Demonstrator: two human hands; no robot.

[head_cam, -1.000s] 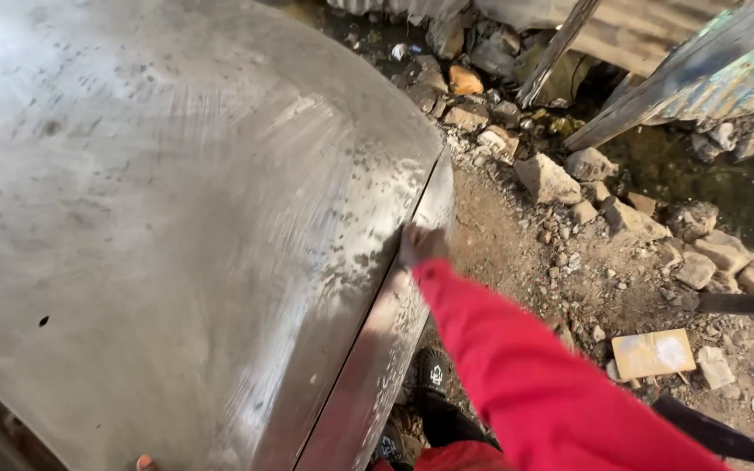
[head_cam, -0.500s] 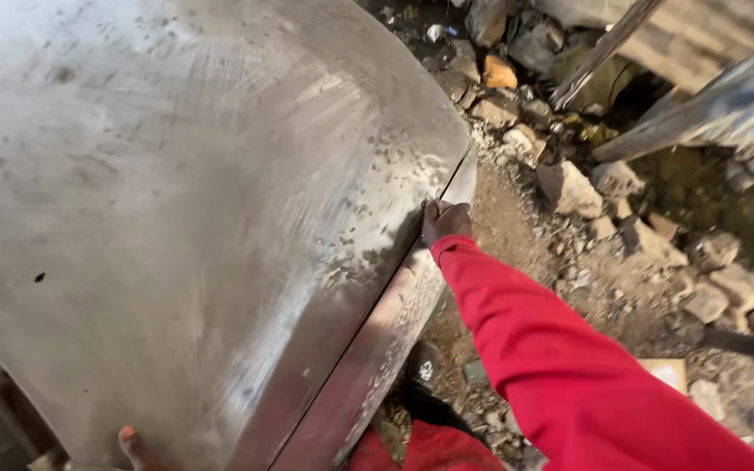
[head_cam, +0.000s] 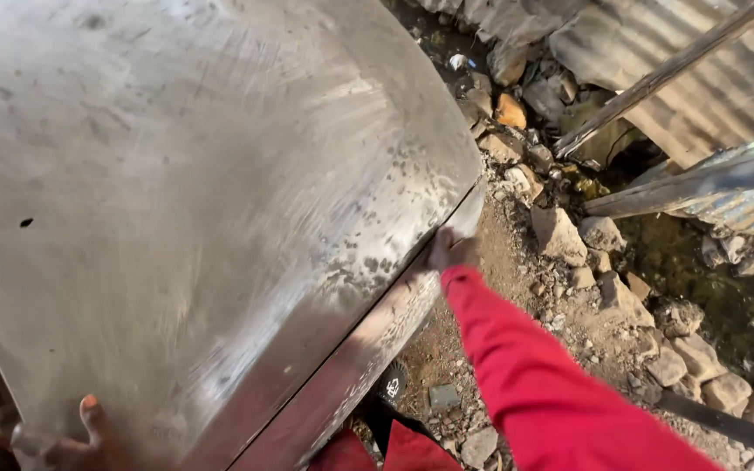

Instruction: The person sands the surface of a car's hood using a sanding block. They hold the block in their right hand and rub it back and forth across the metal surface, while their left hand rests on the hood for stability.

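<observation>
Both hands — left hand; right hand — on metal panel

It is bright day where I am looking. Sun hits the big metal sheet and makes a soft white shine across its middle and along its bent edge. The bottom left corner is dark, so my left hand sits in shade and looks smudgy. My right hand is a bit blurry too. The red sleeve is very bright. The rocks look sharp, with small dark shadows between them.
</observation>
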